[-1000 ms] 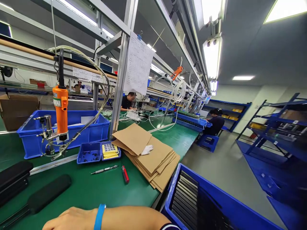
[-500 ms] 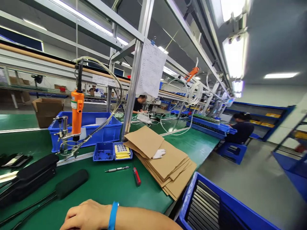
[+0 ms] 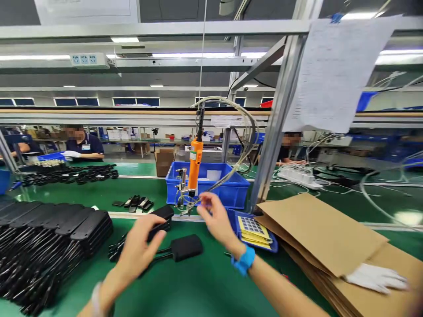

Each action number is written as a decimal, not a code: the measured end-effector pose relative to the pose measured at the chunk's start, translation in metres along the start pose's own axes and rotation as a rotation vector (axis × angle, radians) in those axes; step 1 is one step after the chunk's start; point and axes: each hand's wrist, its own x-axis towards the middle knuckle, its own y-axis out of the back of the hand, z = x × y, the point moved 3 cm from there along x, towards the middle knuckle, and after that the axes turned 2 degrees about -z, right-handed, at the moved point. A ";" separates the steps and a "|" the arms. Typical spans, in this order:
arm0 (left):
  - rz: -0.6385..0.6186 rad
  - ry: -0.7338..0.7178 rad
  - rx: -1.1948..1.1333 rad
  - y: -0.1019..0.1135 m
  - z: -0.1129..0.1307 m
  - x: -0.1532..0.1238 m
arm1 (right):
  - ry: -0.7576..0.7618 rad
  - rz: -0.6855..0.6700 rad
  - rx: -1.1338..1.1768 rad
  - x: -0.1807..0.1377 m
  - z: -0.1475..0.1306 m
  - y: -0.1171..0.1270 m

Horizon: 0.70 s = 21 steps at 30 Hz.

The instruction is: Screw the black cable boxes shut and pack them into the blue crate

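Observation:
My left hand (image 3: 139, 248) reaches forward over the green mat, its fingers and thumb closed on a black flat part (image 3: 161, 220) that tops a small pile. My right hand (image 3: 214, 218), with a blue wristband, is raised beside the tip of the hanging orange screwdriver (image 3: 195, 163). Its fingers are loosely apart and somewhat blurred, and I see nothing in them. A black padded piece (image 3: 187, 246) with dark cords lies between my two hands.
A large stack of black parts (image 3: 49, 246) fills the left. Behind the screwdriver stands a blue bin (image 3: 231, 191), with a small blue tray of yellow sheets (image 3: 253, 226) to its right. Cardboard sheets (image 3: 324, 237) carry a white glove (image 3: 376, 277). Other people (image 3: 81, 145) work across the bench.
The view has swung left, from the aisle to the bench in front. My right hand rose from the mat to the screwdriver, and my left hand came into view on the black part.

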 end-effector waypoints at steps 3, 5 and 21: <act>-0.396 0.049 -0.031 -0.058 -0.014 -0.002 | -0.047 0.056 0.095 0.073 0.011 -0.001; -0.528 0.100 0.002 -0.090 -0.018 -0.005 | -0.093 -0.064 0.176 0.106 0.016 -0.008; -0.567 0.046 0.071 -0.119 -0.015 -0.007 | -0.227 -0.024 0.442 0.067 0.009 -0.007</act>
